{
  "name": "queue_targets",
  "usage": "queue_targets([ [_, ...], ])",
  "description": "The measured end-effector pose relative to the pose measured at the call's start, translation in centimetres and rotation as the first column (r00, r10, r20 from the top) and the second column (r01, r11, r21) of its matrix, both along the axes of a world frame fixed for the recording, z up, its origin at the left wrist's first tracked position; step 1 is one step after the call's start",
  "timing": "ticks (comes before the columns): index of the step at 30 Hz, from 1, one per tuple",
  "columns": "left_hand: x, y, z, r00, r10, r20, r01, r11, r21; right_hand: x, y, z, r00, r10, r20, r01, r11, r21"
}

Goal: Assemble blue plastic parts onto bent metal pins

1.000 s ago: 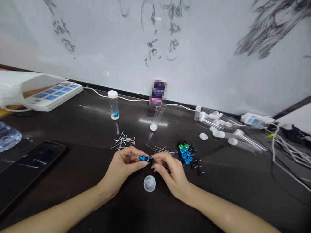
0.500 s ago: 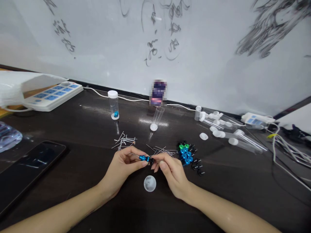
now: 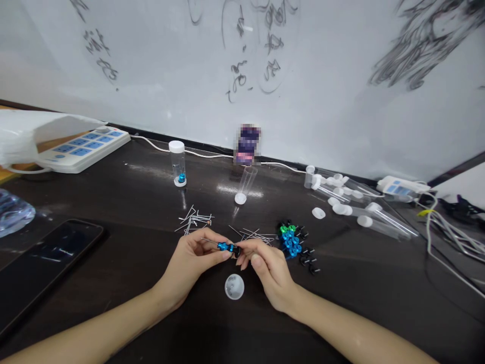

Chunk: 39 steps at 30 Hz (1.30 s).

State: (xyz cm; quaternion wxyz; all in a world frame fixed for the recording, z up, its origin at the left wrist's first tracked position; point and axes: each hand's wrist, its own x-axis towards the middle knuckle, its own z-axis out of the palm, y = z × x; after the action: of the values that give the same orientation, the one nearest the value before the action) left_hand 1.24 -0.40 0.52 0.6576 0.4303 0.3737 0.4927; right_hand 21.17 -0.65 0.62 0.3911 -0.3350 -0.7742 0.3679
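Over the middle of the table, my left hand (image 3: 189, 263) is closed on a small blue-and-black part (image 3: 226, 247), pinching its blue end between thumb and fingers. A thin metal rod juts from that end towards the left palm. My right hand (image 3: 267, 268) is closed too, its fingertips at the black end of the same part; whether anything else is in them is hidden. Just below the hands sits a small round white cap (image 3: 234, 287) with tiny dark bits inside. Thin bent metal rods lie in two piles beyond the hands, a left pile (image 3: 195, 218) and a right pile (image 3: 257, 236).
Blue and green pieces (image 3: 291, 240) with black clips lie right of my hands. A capped clear tube (image 3: 178, 164) and an open tube (image 3: 247, 184) stand behind. More tubes and caps (image 3: 348, 199) are at right. A phone (image 3: 49, 263) and power strip (image 3: 85, 150) are at left.
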Motion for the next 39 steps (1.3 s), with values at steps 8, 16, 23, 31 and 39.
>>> queue_targets([
  [8, -0.03, -0.14, 0.14, 1.0, 0.004, -0.004, -0.004, 1.0, -0.004, -0.03, -0.05, 0.13, 1.0, 0.011, 0.002, -0.011, 1.0, -0.01],
  [16, -0.08, -0.09, 0.02, 1.0, 0.005, 0.005, -0.005, 1.0, -0.005, -0.03, -0.05, 0.02, 1.0, 0.003, -0.009, -0.003, 1.0, -0.021],
  [23, -0.15, -0.19, 0.13, 1.0, 0.003, 0.009, -0.003, 1.0, -0.009, -0.09, -0.1, 0.16, 1.0, 0.015, -0.021, -0.016, 1.0, -0.021],
  [31, 0.01, -0.01, 0.26, 1.0, 0.013, 0.007, -0.013, 1.0, -0.009, -0.08, -0.14, 0.14, 0.999, 0.018, -0.026, -0.018, 1.0, -0.008],
  [39, -0.02, -0.02, 0.12, 1.0, 0.005, 0.0, -0.005, 1.0, -0.001, -0.1, -0.17, 0.22, 1.0, 0.011, -0.013, -0.011, 1.0, 0.005],
])
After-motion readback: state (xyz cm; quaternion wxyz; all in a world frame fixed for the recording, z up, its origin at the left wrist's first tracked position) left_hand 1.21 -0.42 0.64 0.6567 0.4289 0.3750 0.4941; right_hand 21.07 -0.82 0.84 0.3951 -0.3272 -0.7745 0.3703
